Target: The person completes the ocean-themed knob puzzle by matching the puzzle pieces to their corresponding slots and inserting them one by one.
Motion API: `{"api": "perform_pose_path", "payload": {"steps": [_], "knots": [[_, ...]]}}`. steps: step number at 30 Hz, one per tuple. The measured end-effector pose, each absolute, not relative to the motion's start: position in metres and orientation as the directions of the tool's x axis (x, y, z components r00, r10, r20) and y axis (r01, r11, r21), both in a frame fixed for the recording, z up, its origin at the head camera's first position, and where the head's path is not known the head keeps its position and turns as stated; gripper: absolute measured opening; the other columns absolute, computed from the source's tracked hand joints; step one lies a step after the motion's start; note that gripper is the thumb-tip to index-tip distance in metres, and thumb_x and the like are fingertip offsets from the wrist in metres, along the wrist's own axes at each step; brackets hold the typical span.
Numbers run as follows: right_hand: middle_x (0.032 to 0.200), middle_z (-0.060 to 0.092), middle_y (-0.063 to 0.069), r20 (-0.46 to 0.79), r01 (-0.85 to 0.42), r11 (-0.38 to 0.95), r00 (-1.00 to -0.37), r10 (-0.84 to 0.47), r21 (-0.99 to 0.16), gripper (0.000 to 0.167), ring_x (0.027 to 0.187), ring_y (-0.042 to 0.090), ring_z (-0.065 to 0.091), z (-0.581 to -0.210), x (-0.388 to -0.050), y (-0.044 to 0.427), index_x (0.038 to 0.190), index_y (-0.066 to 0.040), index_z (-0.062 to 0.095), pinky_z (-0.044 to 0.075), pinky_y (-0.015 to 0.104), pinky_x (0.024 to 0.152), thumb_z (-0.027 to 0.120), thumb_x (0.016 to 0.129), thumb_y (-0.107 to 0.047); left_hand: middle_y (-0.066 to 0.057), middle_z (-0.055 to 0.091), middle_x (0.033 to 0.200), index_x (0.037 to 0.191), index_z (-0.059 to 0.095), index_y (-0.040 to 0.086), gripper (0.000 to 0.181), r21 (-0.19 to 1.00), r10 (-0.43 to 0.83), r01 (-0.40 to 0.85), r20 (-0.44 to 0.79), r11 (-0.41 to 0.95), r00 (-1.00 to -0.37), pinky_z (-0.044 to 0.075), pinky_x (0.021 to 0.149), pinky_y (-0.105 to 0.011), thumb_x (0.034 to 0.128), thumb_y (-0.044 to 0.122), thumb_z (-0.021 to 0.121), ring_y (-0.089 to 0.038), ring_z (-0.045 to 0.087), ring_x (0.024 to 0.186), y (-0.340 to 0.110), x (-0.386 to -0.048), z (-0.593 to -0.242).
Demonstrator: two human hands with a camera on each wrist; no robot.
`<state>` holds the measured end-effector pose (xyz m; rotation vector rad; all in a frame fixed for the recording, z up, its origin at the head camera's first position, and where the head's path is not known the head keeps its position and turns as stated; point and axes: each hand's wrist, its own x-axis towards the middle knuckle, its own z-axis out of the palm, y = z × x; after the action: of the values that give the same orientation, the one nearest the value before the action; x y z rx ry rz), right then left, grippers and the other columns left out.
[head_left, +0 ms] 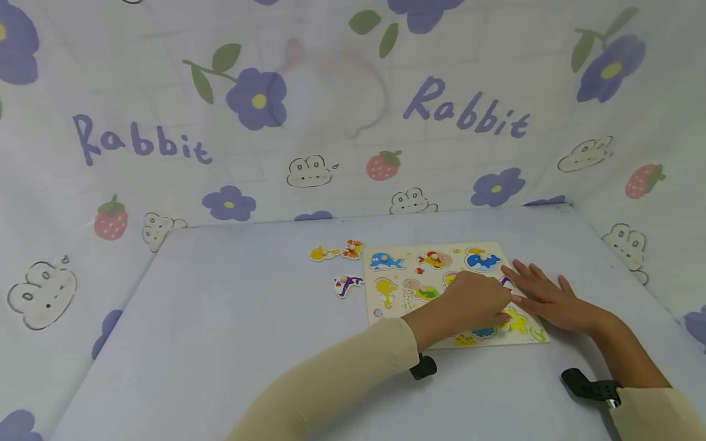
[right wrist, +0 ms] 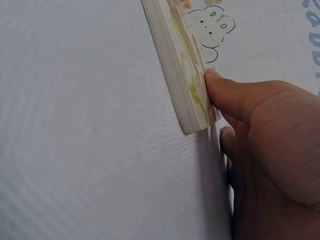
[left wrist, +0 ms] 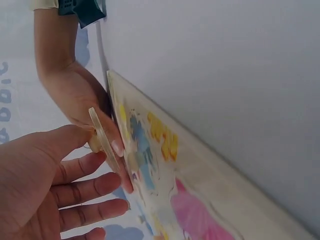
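My left hand reaches over the right half of a wooden peg puzzle board. In the left wrist view it pinches a thin puzzle piece by its small knob. That piece is seen nearly edge-on, so its picture cannot be told. My right hand lies at the board's right edge with its fingers spread. Its thumb touches the board's face near a corner in the right wrist view. A blue whale piece and a green turtle picture show on the board; my left hand covers part of it.
Left of the board lie three loose pieces: a yellow one, a red-orange one and a purple one. A printed rabbit curtain stands behind the pale table.
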<state>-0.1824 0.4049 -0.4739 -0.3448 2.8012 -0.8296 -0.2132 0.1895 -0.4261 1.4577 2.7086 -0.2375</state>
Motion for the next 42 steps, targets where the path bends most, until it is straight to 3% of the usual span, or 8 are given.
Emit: {"api": "perform_pose_path", "payload": {"steps": [8,17,25,42], "knots": [[0.167,0.001,0.024,-0.111,-0.198,0.803,-0.944,-0.310,-0.562,0.071,0.149,0.052,-0.012,-0.474,-0.186,0.408,0.163,-0.020,0.018,-0.020,0.075,0.104,0.051,0.104,-0.041,0.013,0.071,0.106,0.128,0.067,0.035,0.040,-0.093,0.819,0.827,-0.117,0.554,-0.562,0.051,0.071,-0.026,0.0963,0.058,0.060,-0.006,0.061,0.080,0.202,-0.211,-0.432],[0.167,0.002,0.023,-0.122,-0.189,0.792,-0.941,-0.314,-0.581,0.068,0.150,0.050,-0.012,-0.475,-0.187,0.405,0.163,-0.020,0.021,-0.021,0.074,0.104,0.049,0.105,-0.041,0.015,0.071,0.109,0.133,0.064,0.039,0.041,-0.117,0.811,0.821,-0.127,0.559,-0.571,0.046,0.065,-0.022,0.0972,0.058,0.058,-0.006,0.058,0.077,0.208,-0.210,-0.437],[0.168,0.003,0.022,-0.130,-0.165,0.807,-0.949,-0.286,-0.567,0.068,0.151,0.049,-0.012,-0.476,-0.186,0.406,0.162,-0.021,0.022,-0.022,0.073,0.105,0.049,0.104,-0.044,0.016,0.069,0.112,0.133,0.064,0.038,0.041,-0.093,0.805,0.814,-0.119,0.573,-0.581,0.046,0.068,-0.022,0.0970,0.057,0.059,-0.005,0.058,0.078,0.214,-0.210,-0.439],[0.168,0.002,0.021,-0.132,-0.154,0.803,-0.952,-0.277,-0.575,0.068,0.151,0.049,-0.013,-0.474,-0.181,0.408,0.162,-0.020,0.022,-0.022,0.073,0.105,0.052,0.103,-0.035,0.014,0.071,0.113,0.132,0.067,0.035,0.038,-0.098,0.806,0.810,-0.088,0.578,-0.585,0.049,0.071,-0.023,0.0979,0.052,0.061,-0.005,0.066,0.088,0.224,-0.201,-0.440]]}}
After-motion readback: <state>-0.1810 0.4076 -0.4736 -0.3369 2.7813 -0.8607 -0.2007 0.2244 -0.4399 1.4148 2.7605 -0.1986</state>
